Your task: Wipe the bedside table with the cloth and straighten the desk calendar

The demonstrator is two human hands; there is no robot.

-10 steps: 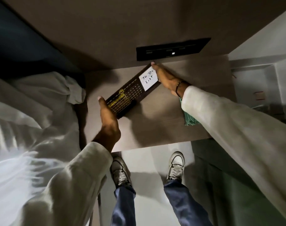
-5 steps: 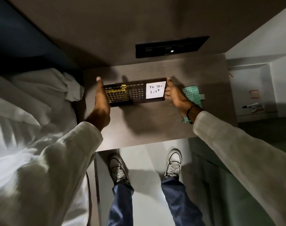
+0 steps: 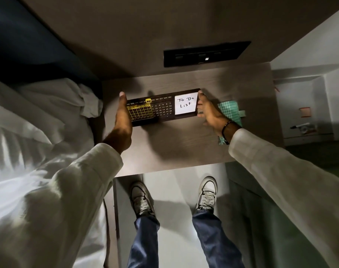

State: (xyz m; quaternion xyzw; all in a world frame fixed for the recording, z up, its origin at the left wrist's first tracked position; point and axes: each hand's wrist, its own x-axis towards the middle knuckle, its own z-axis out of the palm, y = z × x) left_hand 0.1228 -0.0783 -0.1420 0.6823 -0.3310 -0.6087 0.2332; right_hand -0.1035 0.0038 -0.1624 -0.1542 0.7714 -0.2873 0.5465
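A long dark desk calendar [image 3: 162, 108] with a yellow date grid and a white "To Do List" note lies nearly square to the wall on the brown bedside table [image 3: 184, 144]. My left hand [image 3: 123, 120] presses flat against its left end. At its right end my right hand [image 3: 208, 113] grips it with the fingers. A green checked cloth [image 3: 229, 111] lies on the table just right of my right hand, partly hidden under the wrist.
A black switch panel [image 3: 206, 56] is set in the wall behind the table. White bedding [image 3: 41, 120] lies against the table's left side. My two shoes [image 3: 206, 192] stand on the pale floor below the front edge.
The calendar has turned from a steep diagonal to nearly parallel with the wall. Both hands moved with its ends, and the cloth came into fuller view.
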